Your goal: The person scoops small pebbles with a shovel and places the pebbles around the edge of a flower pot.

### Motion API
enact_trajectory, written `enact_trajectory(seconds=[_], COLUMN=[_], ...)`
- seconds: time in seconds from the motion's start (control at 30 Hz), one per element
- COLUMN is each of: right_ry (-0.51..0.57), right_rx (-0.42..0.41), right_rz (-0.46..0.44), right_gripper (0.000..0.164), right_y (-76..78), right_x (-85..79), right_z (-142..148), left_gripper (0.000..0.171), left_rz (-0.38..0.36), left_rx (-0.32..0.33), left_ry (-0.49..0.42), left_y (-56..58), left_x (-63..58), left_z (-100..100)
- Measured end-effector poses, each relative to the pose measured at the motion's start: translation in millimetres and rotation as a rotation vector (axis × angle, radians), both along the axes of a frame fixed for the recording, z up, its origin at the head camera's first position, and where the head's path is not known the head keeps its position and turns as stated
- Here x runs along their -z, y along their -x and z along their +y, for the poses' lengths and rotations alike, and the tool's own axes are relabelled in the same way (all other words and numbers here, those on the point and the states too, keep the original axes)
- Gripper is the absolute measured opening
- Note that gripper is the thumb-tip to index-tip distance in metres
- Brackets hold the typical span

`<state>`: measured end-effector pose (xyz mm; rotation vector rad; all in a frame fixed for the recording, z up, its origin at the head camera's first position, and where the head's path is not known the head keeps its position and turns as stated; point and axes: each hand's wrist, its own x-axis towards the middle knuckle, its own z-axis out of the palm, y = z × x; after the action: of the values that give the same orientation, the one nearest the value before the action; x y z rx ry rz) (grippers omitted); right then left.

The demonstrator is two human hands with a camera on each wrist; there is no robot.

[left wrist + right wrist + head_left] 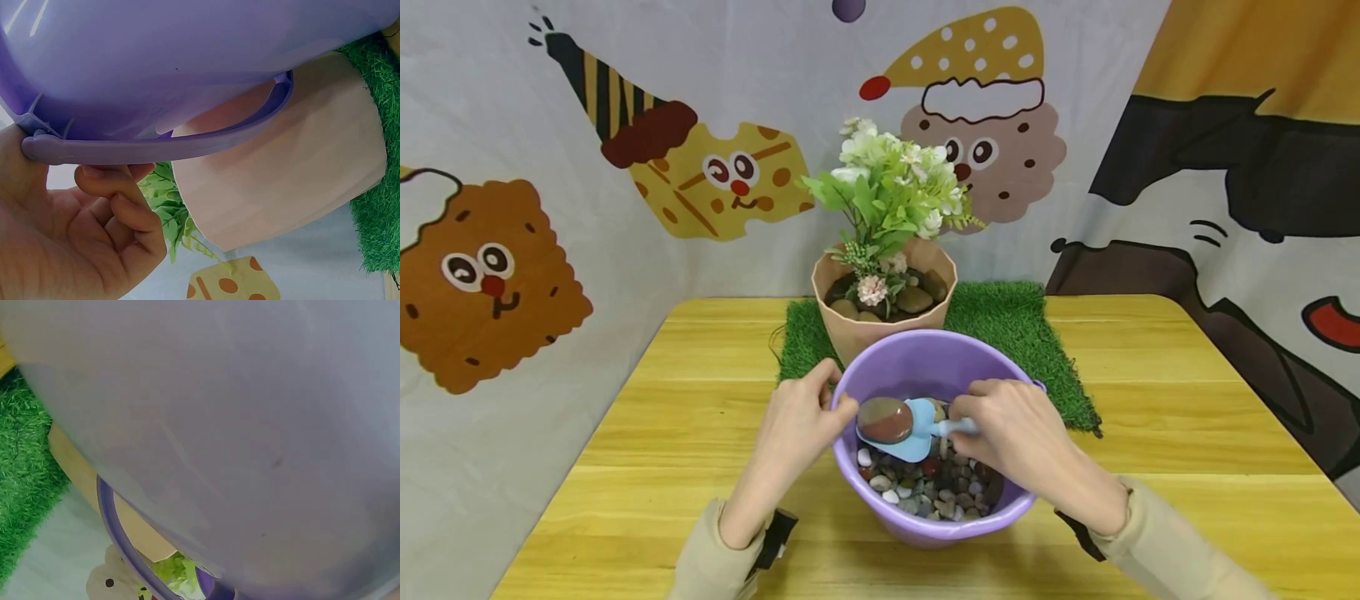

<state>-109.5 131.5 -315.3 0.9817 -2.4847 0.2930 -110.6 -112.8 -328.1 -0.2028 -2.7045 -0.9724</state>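
Note:
A purple bucket (936,528) stands on the table with many small pebbles (925,493) inside. My left hand (805,412) holds its left rim, thumb over the edge; in the left wrist view its fingers curl just under the bucket's handle (162,149). Inside the bucket, my right hand (1015,425) grips the handle of a light blue toy shovel (917,444). A large brown and grey stone (885,420) lies on the shovel's blade, above the pebbles. The right wrist view is mostly filled by the bucket's outer wall (237,425), which hides the right hand.
Right behind the bucket is a beige flowerpot (857,333) with large stones and a plant with white flowers (895,187). It stands on a green turf mat (1011,325). The wooden table (1180,417) extends to both sides, before a cartoon-printed cloth (737,50).

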Motion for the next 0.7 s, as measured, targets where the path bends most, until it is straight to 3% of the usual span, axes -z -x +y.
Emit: enact_trajectory(seconds=[0.7], right_ry=[0.023], right_rx=[0.092], right_rz=[-0.069], right_gripper=[0.011], right_y=[-2.5], right_x=[-12.8], right_z=[8], left_gripper=[0.007], left_rz=[-0.001], left_rx=[-0.003], left_ry=[0.005], left_y=[-0.5], left_x=[-0.3], left_z=[0])
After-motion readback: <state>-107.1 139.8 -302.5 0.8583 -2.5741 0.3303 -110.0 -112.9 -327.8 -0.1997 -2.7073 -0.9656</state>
